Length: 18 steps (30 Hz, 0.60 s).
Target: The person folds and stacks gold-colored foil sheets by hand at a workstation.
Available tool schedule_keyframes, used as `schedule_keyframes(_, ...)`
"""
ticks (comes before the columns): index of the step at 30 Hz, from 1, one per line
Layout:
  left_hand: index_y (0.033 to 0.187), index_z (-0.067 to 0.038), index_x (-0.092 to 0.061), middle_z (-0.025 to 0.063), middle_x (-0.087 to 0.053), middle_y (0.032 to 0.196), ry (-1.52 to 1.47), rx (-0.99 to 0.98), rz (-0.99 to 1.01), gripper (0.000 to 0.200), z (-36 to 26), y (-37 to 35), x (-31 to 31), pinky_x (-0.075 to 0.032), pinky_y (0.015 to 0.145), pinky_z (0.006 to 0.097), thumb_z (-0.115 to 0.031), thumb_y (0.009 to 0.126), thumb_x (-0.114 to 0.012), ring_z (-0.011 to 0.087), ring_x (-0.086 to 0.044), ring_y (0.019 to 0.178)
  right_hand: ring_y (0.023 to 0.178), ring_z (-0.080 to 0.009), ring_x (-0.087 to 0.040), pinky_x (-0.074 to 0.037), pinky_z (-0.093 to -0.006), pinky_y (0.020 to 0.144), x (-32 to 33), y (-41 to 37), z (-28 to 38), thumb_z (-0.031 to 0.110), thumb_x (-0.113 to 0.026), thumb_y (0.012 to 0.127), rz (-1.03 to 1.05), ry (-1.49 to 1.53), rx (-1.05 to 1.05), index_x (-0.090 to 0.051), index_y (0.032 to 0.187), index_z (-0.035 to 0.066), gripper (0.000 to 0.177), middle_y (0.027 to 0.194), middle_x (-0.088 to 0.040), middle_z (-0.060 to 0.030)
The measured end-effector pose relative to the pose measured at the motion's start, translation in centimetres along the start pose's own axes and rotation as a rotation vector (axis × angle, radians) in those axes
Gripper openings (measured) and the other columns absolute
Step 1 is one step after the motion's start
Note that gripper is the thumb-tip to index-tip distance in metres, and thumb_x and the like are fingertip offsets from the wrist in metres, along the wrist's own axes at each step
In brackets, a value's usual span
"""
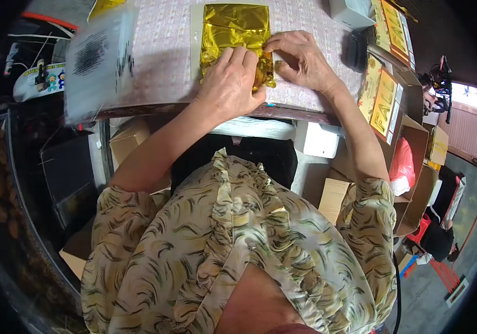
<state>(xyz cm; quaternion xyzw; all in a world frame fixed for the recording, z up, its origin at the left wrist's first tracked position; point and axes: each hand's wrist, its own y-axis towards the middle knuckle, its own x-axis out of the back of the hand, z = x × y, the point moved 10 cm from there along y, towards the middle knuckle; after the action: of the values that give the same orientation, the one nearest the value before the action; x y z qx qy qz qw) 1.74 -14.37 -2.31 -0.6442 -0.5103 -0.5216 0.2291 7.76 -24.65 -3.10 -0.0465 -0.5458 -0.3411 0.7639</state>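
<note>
A shiny gold foil piece (233,25) lies on the table, over a pale backing sheet (196,39) that shows along its left side. The foil is flat at the far end and crumpled at the near end. My left hand (230,83) is closed over the crumpled part, fingers curled down onto it. At the foil's right edge, my right hand (303,61) touches it with bent fingertips, while the thumb stands apart from them. Some foil under my left hand is hidden.
Stacked clear plastic bags (96,67) with dark print lie at left on the patterned tablecloth (163,33). Boxes with "FALL" labels (386,103) stand to the right, beside a black object (355,50). A white box (352,12) sits at the back right.
</note>
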Motion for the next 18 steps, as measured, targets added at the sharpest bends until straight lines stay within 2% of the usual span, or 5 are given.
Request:
schedule_keyframes(7, 0.106, 0.001, -0.058, 0.0197, -0.062, 0.101, -0.068, 0.111, -0.051, 0.043, 1.6, 0.5, 0.1, -0.053, 0.083, 0.0441, -0.028, 0.078, -0.073, 0.0359, -0.062, 0.097, 0.118, -0.0247, -0.056, -0.034, -0.0456, 0.109, -0.2, 0.7, -0.7, 0.013, -0.064, 0.074, 0.074, 0.022, -0.035, -0.065, 0.111, 0.012, 0.037, 0.115, -0.065, -0.0040)
schedule_keyframes(9, 0.098, -0.003, -0.067, 0.0133, -0.071, 0.088, -0.186, 0.167, -0.140, 0.028, 2.7, 0.5, 0.6, -0.056, 0.071, 0.0381, -0.025, 0.081, -0.074, 0.0278, -0.068, 0.074, 0.115, -0.0240, -0.057, -0.035, -0.0453, 0.107, 0.0, 0.9, -0.6, 0.013, -0.067, 0.074, 0.077, 0.017, -0.028, -0.065, 0.109, 0.012, 0.035, 0.112, -0.065, -0.0031)
schedule_keyframes(12, 0.090, -0.003, -0.070, 0.0131, -0.069, 0.072, -0.351, 0.191, -0.203, 0.022, 3.4, 0.0, 0.7, -0.053, 0.058, 0.0367, -0.024, 0.083, -0.072, 0.0257, -0.065, 0.056, 0.107, -0.0223, -0.058, -0.037, -0.0450, 0.103, 0.0, 1.2, -0.8, 0.014, -0.071, 0.075, 0.084, 0.024, -0.038, -0.067, 0.106, 0.013, 0.031, 0.106, -0.065, -0.0008)
schedule_keyframes(16, 0.089, -0.003, -0.071, 0.0150, -0.064, 0.062, -0.345, 0.344, -0.133, 0.022, 5.1, 0.0, 0.6, -0.048, 0.051, 0.0373, -0.024, 0.084, -0.071, 0.0259, -0.062, 0.049, 0.093, -0.0204, -0.057, -0.041, -0.0421, 0.094, -0.3, 1.9, -1.1, 0.017, -0.075, 0.079, 0.097, 0.034, -0.026, -0.070, 0.099, 0.013, 0.020, 0.098, -0.064, 0.0015)
schedule_keyframes(18, 0.087, -0.002, -0.070, 0.0211, -0.065, 0.067, -0.381, 0.417, -0.076, 0.027, 5.7, 0.0, 0.0, -0.053, 0.062, 0.0470, -0.028, 0.082, -0.069, 0.0397, -0.066, 0.064, 0.092, -0.0206, -0.057, -0.042, -0.0405, 0.092, -0.7, 2.4, -1.9, 0.019, -0.075, 0.081, 0.120, 0.097, -0.023, -0.071, 0.097, 0.012, 0.018, 0.096, -0.065, 0.0008)
